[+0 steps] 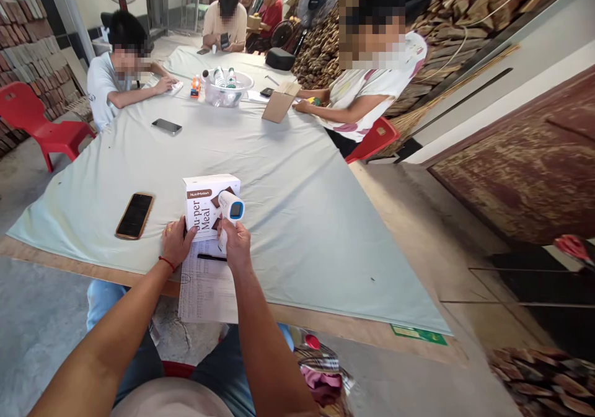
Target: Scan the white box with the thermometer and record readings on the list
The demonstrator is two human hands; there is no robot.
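Now, left hand (177, 242): curled around the lower left edge of the white box, thumb on its front, a red cord (166, 263) at the wrist.
Right hand (236, 243): wrapped firmly around the handle of a white handheld device (231, 205).
White box (198, 212): upright at the near side of the cloth-covered surface (316, 219), its front printed "NutriMotion" and "Meal"; whether its base bears fully on the cloth, I cannot tell.
Device: before the box's right side, blue-framed display facing the wearer; contact with the box is unclear.
Printed sheet (204, 293): in front of the box, overhanging the surface's near edge.
Black pen (211, 257): lying on the sheet, between the hands.
Orange-cased phone (134, 215): flat, screen dark, left of the left hand, apart from it.
Farther along: a second phone (166, 126), a plastic basket (225, 99) of bottles (231, 78), and folded cardboard (281, 102).
Right side: a person in a patterned white top (369, 101), seated on a red chair (379, 138).
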